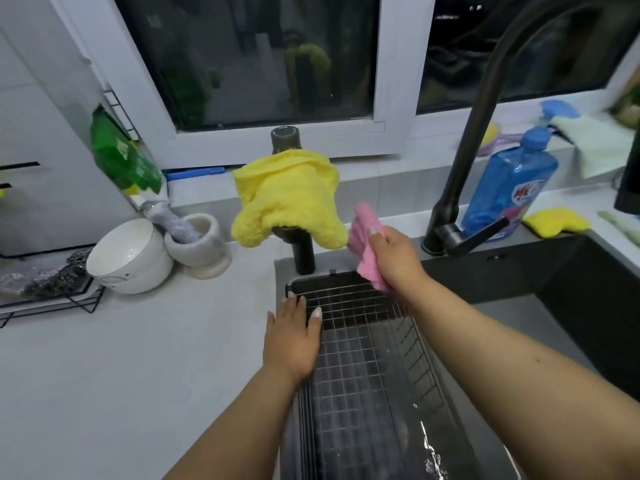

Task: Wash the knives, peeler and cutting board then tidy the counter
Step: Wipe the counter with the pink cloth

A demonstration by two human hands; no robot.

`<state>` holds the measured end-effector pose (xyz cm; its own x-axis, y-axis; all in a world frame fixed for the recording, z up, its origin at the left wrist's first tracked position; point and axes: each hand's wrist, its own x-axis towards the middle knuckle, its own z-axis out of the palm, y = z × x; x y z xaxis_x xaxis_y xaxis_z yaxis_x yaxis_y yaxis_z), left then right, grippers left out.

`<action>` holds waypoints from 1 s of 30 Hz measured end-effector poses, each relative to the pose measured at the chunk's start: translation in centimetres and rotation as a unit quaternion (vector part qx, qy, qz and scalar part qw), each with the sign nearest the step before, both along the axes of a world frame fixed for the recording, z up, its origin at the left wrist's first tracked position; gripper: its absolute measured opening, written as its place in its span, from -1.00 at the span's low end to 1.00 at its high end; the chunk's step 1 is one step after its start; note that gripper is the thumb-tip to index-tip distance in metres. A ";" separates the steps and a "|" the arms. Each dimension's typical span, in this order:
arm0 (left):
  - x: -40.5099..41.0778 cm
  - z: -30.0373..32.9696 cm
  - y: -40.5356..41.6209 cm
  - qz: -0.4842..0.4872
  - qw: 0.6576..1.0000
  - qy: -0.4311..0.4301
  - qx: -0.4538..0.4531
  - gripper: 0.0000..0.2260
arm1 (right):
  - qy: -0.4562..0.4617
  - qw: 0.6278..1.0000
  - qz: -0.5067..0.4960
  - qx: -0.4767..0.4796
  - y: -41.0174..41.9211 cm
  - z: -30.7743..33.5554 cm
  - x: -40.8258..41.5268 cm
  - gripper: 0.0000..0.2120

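Counter (114, 368) fills our left side, where we see a green packet (119, 155) leaning at the wall, a white bowl (130, 256) on a black wire stand (52, 303), and a stone mortar (197, 245) just beside the bowl. Our left hand (292, 336) lies flat with straight fingers on the near left corner of the wire drainer basket (367, 344) set in the sink (554, 292). Behind it a yellow cloth (287, 194) hangs over a short black spout (303, 251). Our right hand (394, 254) grips a crumpled pink cloth (365, 237) over the basket's far edge, just beside the yellow one. Further right stand the tall black faucet (467, 150), a blue detergent bottle (509, 188) and a yellow sponge (556, 221) on the counter. Knives, peeler and cutting board do not show anywhere we can see.
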<state>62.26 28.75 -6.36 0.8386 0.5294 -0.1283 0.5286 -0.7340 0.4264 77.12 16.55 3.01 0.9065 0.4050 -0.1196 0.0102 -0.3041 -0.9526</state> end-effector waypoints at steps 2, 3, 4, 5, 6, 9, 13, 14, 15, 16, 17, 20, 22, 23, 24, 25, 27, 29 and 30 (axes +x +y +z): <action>-0.1 -1.0 -0.7 -0.010 0.997 0.032 0.073 -0.36 | -0.133 0.986 0.058 -0.083 1.8 -0.1 2.2 -0.69; -0.2 -1.4 -0.9 -0.015 0.994 0.038 0.100 -0.29 | -0.168 0.974 0.087 -0.129 3.0 -0.5 3.3 -0.74; -0.3 -1.5 -1.1 -0.018 0.992 0.037 0.117 -0.24 | -0.180 0.963 0.117 -0.161 4.2 -1.1 4.2 -0.74; -0.3 -1.7 -1.1 -0.017 0.991 0.036 0.127 -0.20 | -0.181 0.953 0.153 -0.188 5.4 -1.9 4.9 -0.70; -0.3 -1.8 -1.2 -0.015 0.990 0.036 0.132 -0.17 | -0.174 0.939 0.197 -0.222 6.3 -2.7 5.1 -0.68; 0.0 -1.9 -1.1 -0.009 0.990 0.030 0.140 -0.10 | -0.189 0.849 0.328 -0.369 7.7 -5.2 5.0 -0.56; 0.0 -1.9 -0.8 -0.007 0.990 0.036 0.136 -0.08 | -0.241 0.808 0.328 -0.425 8.0 -7.3 5.6 -0.51; 0.0 -1.9 -0.8 -0.007 0.990 0.037 0.135 -0.08 | -0.242 0.804 0.328 -0.434 7.7 -7.7 5.8 -0.51; -0.1 -1.9 -0.8 -0.006 0.990 0.036 0.135 -0.08 | -0.244 0.801 0.323 -0.442 7.4 -8.0 6.1 -0.51; -0.1 -1.9 -0.9 -0.005 0.990 0.033 0.135 -0.08 | -0.241 0.804 0.312 -0.446 6.8 -8.0 6.2 -0.52; -0.1 -1.9 -0.9 -0.003 0.991 0.032 0.133 -0.08 | -0.238 0.810 0.296 -0.447 6.2 -7.9 6.6 -0.52; -0.1 -1.8 -0.9 -0.002 0.991 0.027 0.130 -0.07 | -0.199 0.830 0.233 -0.467 3.6 -7.5 8.5 -0.51; -0.1 -1.8 -0.9 -0.004 0.991 0.025 0.129 -0.05 | -0.171 0.831 0.183 -0.496 1.9 -7.5 10.1 -0.49; -0.1 -1.7 -1.0 -0.005 0.991 0.023 0.129 -0.04 | -0.161 0.834 0.161 -0.503 1.3 -7.5 10.6 -0.48; 0.0 -1.7 -1.1 -0.004 0.992 0.021 0.126 -0.04 | -0.150 0.840 0.143 -0.501 1.1 -7.4 10.7 -0.47; 0.0 -1.7 -1.1 -0.001 0.992 0.020 0.125 -0.04 | -0.141 0.849 0.128 -0.493 1.2 -7.4 10.6 -0.46; 0.1 -1.8 -1.1 0.001 0.992 0.020 0.125 -0.05 | -0.125 0.862 0.105 -0.481 1.8 -7.2 9.9 -0.46; 0.0 -1.8 -1.1 0.001 0.992 0.021 0.124 -0.06 | -0.124 0.865 0.115 -0.473 2.7 -7.0 9.2 -0.46; 0.0 -1.8 -1.1 0.002 0.992 0.020 0.124 -0.07 | -0.136 0.863 0.137 -0.466 3.2 -6.9 8.9 -0.47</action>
